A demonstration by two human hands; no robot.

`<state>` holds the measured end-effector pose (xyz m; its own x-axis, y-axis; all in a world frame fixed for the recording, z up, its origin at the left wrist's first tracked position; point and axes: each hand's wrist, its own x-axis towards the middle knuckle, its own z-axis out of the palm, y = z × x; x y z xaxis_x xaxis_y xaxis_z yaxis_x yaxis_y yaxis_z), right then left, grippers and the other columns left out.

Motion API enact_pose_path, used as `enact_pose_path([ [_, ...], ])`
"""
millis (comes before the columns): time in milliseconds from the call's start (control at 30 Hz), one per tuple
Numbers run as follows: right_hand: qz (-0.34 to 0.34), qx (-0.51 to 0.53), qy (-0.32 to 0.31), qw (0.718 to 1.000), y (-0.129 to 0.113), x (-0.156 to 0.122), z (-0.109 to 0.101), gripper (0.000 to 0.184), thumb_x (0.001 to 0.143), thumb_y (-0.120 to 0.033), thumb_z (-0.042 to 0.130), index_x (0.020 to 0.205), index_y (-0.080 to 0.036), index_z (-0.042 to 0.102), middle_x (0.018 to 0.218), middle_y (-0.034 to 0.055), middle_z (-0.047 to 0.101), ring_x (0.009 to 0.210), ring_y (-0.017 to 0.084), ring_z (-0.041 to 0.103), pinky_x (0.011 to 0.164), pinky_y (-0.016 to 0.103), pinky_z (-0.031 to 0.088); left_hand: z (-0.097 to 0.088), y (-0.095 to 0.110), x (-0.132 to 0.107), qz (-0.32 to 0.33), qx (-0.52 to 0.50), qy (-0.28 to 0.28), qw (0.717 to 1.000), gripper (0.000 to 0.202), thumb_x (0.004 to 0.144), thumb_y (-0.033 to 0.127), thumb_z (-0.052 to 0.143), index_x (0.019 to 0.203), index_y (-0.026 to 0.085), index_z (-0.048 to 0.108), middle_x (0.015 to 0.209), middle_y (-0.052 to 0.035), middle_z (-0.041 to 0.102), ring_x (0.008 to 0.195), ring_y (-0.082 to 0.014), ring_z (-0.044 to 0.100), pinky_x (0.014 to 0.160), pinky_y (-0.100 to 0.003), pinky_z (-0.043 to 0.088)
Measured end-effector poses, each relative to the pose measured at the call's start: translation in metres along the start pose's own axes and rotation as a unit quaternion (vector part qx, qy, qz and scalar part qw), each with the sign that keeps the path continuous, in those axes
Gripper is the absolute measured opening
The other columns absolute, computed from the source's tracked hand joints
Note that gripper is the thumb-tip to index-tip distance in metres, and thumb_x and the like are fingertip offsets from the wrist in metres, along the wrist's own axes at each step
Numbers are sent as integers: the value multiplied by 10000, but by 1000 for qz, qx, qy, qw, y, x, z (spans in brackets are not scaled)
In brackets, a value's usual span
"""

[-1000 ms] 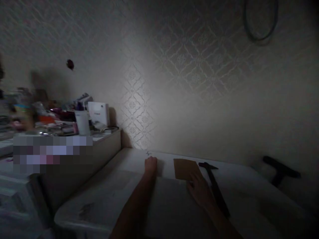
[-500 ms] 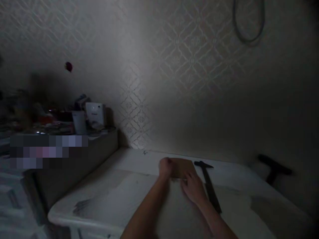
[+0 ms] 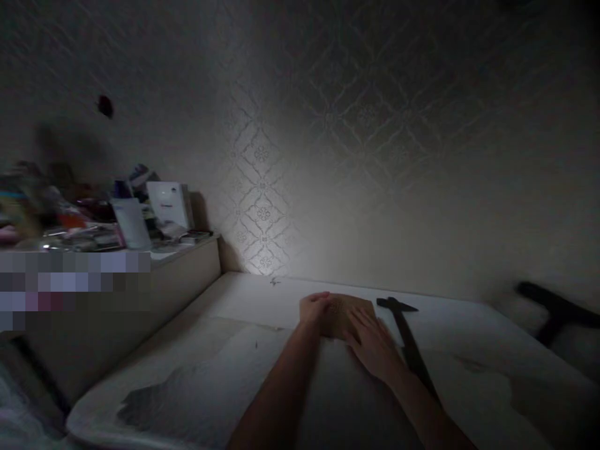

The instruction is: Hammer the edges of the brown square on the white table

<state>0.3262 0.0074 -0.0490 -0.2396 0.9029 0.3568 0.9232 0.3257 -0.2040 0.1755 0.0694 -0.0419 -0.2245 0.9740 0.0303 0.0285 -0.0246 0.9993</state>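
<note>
A thin brown rectangular board (image 3: 340, 307) lies on the white worn surface of a table (image 3: 234, 300), with small dark specks on its upper left part. My left hand (image 3: 313, 308) grips the board's left edge, its fingers bent over the top. Flat on the right part of the board rests my right hand (image 3: 370, 337), fingers stretched out. Just to the right is a hammer (image 3: 407, 331), its head toward the wall and the handle running back beside my right wrist. The board's underside is hidden.
A light box (image 3: 167, 203) and a white container (image 3: 131, 222) stand among clutter on a cabinet (image 3: 197, 262) at left. Beyond the table rises a patterned wall (image 3: 328, 187). A dark T-shaped object (image 3: 555, 306) is at the right edge. The room is dim.
My right hand has gone from curled fingers at the board's near right edge to lying flat on it. My left hand stays at the left edge. The view has shifted slightly.
</note>
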Motion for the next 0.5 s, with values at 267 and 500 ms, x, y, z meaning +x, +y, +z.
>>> enact_pose_path([
  [267,-29,86,-71,993,-1,-8,-6,449,923,-301,426,1283,-103,607,1401,143,539,1326,254,461,1136,415,316,-7,6,1,1,103,5,995,243,697,205,754,933,145,760,844,-77,757,778,-174,699,683,-218,530],
  [500,-27,103,-71,992,-4,-14,-12,456,913,-286,444,1296,-86,590,1413,152,523,1336,251,449,1138,413,319,-9,13,-13,27,260,-39,964,223,724,230,766,938,167,759,955,-91,760,875,-193,705,714,-205,510],
])
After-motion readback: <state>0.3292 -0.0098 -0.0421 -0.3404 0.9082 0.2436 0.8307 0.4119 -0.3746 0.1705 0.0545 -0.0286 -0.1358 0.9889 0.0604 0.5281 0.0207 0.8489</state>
